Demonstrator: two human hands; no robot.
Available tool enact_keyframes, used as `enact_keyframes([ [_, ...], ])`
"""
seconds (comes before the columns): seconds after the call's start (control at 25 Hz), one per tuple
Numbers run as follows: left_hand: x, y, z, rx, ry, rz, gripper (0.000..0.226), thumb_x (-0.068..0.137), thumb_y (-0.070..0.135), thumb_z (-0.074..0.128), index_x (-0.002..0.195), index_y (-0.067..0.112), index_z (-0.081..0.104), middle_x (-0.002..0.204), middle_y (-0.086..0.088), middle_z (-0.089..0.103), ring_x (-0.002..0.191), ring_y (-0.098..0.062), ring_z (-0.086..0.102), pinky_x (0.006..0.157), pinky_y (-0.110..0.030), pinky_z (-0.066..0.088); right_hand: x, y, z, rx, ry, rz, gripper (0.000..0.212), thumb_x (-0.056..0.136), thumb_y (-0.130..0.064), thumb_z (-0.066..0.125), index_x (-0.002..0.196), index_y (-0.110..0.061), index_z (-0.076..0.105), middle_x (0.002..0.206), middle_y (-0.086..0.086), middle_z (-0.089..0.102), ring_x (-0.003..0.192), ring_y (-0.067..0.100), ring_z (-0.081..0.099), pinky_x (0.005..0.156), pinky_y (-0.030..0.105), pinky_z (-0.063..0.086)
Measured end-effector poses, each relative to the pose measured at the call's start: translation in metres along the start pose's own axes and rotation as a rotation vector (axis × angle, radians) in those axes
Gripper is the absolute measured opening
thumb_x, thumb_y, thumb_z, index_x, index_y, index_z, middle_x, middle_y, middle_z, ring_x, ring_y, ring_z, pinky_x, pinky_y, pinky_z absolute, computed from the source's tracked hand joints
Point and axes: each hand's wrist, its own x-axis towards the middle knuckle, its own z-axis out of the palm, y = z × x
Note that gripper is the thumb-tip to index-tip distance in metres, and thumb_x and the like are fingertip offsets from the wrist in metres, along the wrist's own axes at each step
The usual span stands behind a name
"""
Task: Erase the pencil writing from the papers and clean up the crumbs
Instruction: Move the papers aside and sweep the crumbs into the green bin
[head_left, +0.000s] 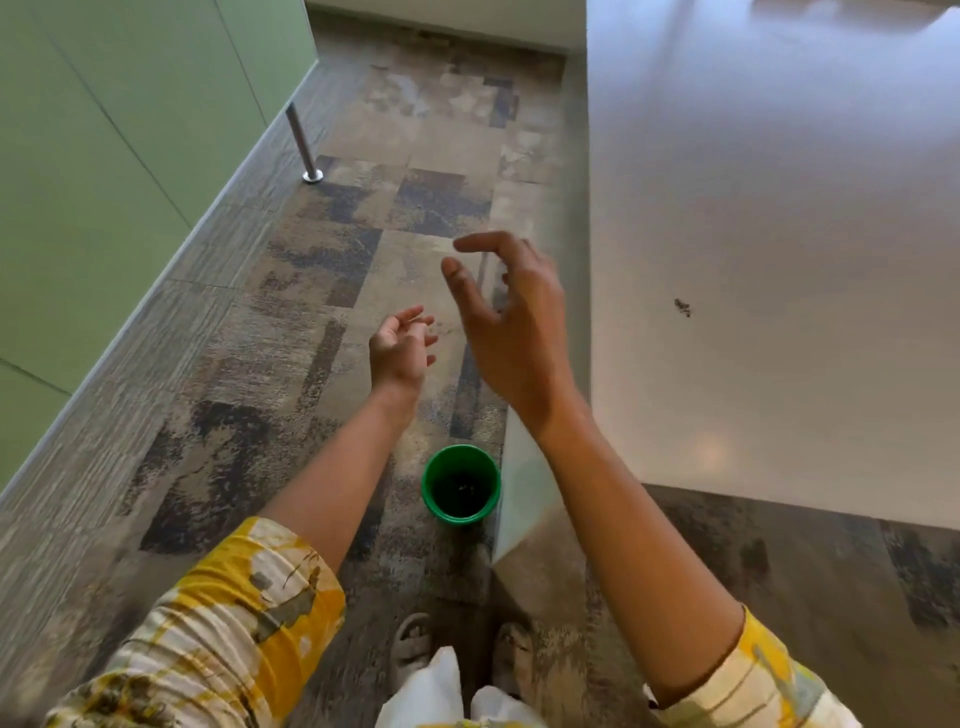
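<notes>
Two bare hands hang in the air over the patterned carpet floor (322, 291), neither holding anything: the left hand (400, 348) is turned palm up with its fingers loosely spread, and the right hand (511, 317) is raised higher, fingers and thumb apart and gently curved, close to the edge of the pale glossy desk (779, 208). Both sit roughly at 12 o'clock from the small round green plastic bin (461, 483), which stands on the floor just beside the desk's near corner, probably parked there so crumbs can be brushed off the edge straight into it; dark specks already lie in its bottom. One small dark cluster of eraser crumbs (682, 307) remains on the desk, at about 3 o'clock from the right hand and well apart from it. No papers show in this view. By the look of it, the empty, relaxed hands have let go of a load, and that last cluster awaits collection.
</notes>
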Motion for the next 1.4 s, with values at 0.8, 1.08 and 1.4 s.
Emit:
enact_keyframes([
  [0.8,0.214,-0.443,-0.088,0.463,-0.006,-0.313,0.018,0.099,0.013,0.055,0.116,0.013,0.062,0.109,-0.004,0.065,0.083,-0.013,0.059,0.062,-0.025,0.044,-0.174,0.526,0.318,-0.412,-0.278,0.974,0.052,0.093,-0.022,0.062,0.139,-0.006,0.043,0.143,0.015,0.043,0.133,0.031,0.042,0.112,0.038,0.034],
  [1.08,0.273,-0.604,-0.065,0.793,-0.212,-0.539,0.070,0.097,0.020,0.060,0.153,-0.001,0.023,0.154,-0.020,0.034,0.134,-0.036,0.046,0.104,-0.041,0.043,-0.208,0.655,0.358,-0.626,-0.430,1.010,0.096,0.092,-0.022,0.065,0.153,0.004,-0.004,0.161,0.022,0.007,0.150,0.034,0.010,0.121,0.039,0.019],
  [1.4,0.274,-0.654,-0.067,0.785,-0.185,-0.578,0.039,0.095,0.008,0.051,0.133,0.002,0.047,0.125,-0.022,0.061,0.108,-0.036,0.063,0.081,-0.039,0.057,-0.209,0.674,0.363,-0.653,-0.387,1.111,0.076,0.092,-0.017,0.060,0.148,0.004,0.014,0.150,0.026,0.029,0.137,0.039,0.035,0.113,0.037,0.031],
])
